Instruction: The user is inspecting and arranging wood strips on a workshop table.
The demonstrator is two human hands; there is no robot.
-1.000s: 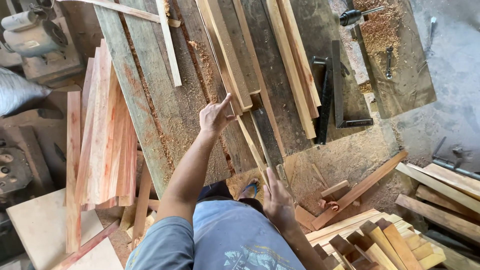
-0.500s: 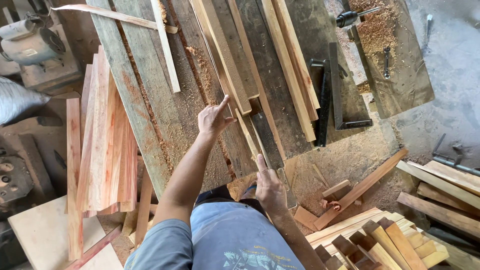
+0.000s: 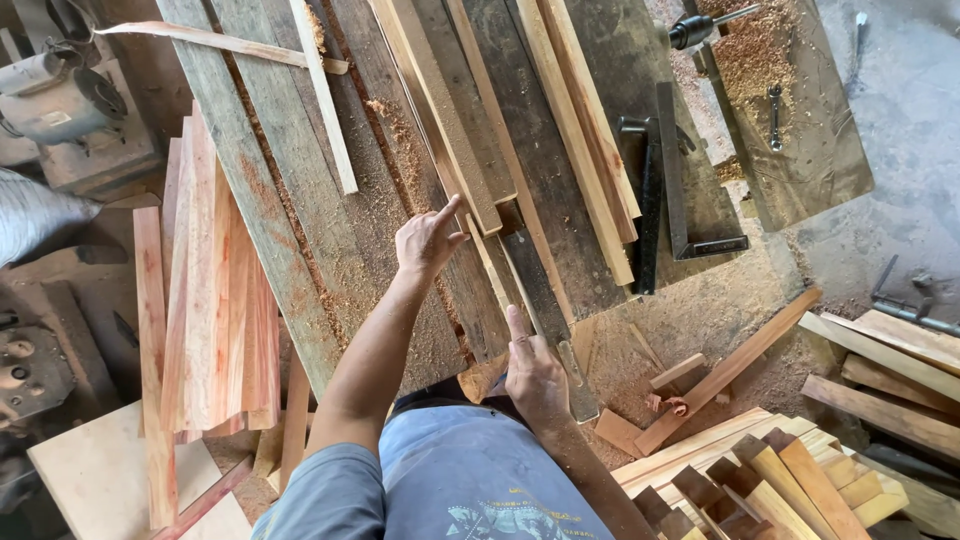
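Note:
My left hand [image 3: 425, 242] reaches across the sawdust-covered workbench [image 3: 300, 250]. Its index finger touches the near end of a pale wooden batten [image 3: 450, 130], and nothing is held in it. A thin pale strip [image 3: 490, 270] runs from that spot toward me. My right hand [image 3: 535, 372] rests at the bench's near edge on a dark narrow plank [image 3: 540, 290]. Its index finger points along the plank and the other fingers curl under, so any grip is hidden.
Reddish boards [image 3: 210, 300] are stacked at the left beside a grey motor [image 3: 60, 100]. A metal square [image 3: 680, 190] and a dark clamp [image 3: 645, 200] lie on the bench at the right. A drill [image 3: 705, 25] and a wrench [image 3: 775, 115] are on a dusty board. Offcuts [image 3: 790, 480] are piled at the lower right.
My right hand has risen from near my body onto the dark plank, index finger extended. My left hand stays at the batten's end, shifting only slightly.

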